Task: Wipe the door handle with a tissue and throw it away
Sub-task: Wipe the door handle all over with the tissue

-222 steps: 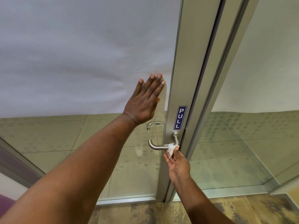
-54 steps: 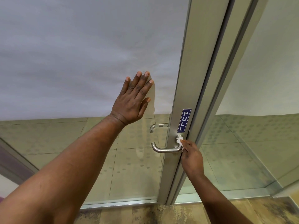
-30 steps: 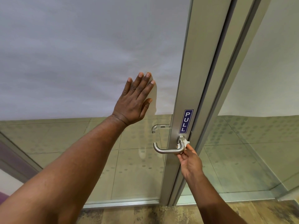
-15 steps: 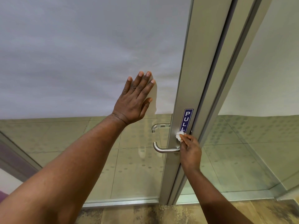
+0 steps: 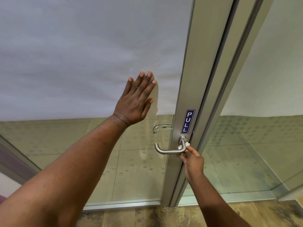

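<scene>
At the bend of the door handle [image 5: 170, 150], the right hand [image 5: 193, 161] pinches a white tissue [image 5: 182, 146] against the metal, just above its fingertips, while the left hand [image 5: 134, 105] lies flat and open on the frosted glass [image 5: 82, 54].

A blue sign [image 5: 187, 121] on the door frame [image 5: 198, 79] reads "PULL".

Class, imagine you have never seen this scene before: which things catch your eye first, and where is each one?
The left hand stands out first, pressed flat with fingers spread against the frosted part of the glass door, left of the metal frame. Lower right, the right hand holds a small white tissue against the steel door handle near its pivot. Just above it on the frame sits a blue PULL sign.
</scene>
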The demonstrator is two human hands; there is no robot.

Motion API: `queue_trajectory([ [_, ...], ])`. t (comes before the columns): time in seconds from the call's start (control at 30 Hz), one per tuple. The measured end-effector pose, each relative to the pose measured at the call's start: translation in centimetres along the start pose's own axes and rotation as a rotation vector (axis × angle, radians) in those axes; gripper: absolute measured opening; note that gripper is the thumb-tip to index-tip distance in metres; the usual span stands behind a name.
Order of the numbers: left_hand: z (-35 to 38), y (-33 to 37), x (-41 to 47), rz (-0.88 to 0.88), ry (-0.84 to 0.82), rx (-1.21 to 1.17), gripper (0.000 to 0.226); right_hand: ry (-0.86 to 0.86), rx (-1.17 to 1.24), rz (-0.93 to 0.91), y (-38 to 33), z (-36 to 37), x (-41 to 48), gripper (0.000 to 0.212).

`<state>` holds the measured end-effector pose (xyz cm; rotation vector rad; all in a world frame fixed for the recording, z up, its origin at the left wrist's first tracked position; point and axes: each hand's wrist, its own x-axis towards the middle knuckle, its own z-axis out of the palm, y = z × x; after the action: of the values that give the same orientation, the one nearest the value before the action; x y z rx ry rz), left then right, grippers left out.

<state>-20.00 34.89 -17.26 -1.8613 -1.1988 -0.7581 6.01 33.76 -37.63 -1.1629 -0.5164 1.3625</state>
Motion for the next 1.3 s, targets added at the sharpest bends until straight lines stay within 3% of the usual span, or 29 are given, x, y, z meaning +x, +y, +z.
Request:
queue_trajectory([
  [0.17,-0.1,0.0,0.0,-0.003,-0.011,-0.003,0.061,-0.028,0.211,0.074,0.2,-0.4,-1.5,0.028],
  [0.33,-0.1,0.0,0.0,0.007,-0.032,-0.003,0.062,-0.048,0.212,0.053,0.9,-1.0,-2.9,0.015],
  [0.57,-0.6,-0.2,-0.1,0.016,-0.118,-0.019,0.066,-0.115,0.245,0.179,1.8,1.1,-5.9,0.008],
  [0.83,-2.6,0.7,-2.1,0.056,-0.175,-0.048,0.064,-0.081,0.249,0.258,1.4,3.1,-8.2,0.016],
  [0.97,-3.8,1.9,-4.8,0.028,-0.214,-0.066,0.064,0.029,0.218,0.192,1.2,2.9,-7.5,0.013],
  [1.1,-5.5,2.6,-8.0,-0.012,-0.297,-0.058,0.063,0.18,0.212,0.088,0.3,1.6,-5.5,0.025],
  [1.3,-7.6,4.8,-10.7,-0.068,-0.387,-0.065,0.062,0.09,0.068,0.008,-2.2,1.5,-4.2,0.022],
])
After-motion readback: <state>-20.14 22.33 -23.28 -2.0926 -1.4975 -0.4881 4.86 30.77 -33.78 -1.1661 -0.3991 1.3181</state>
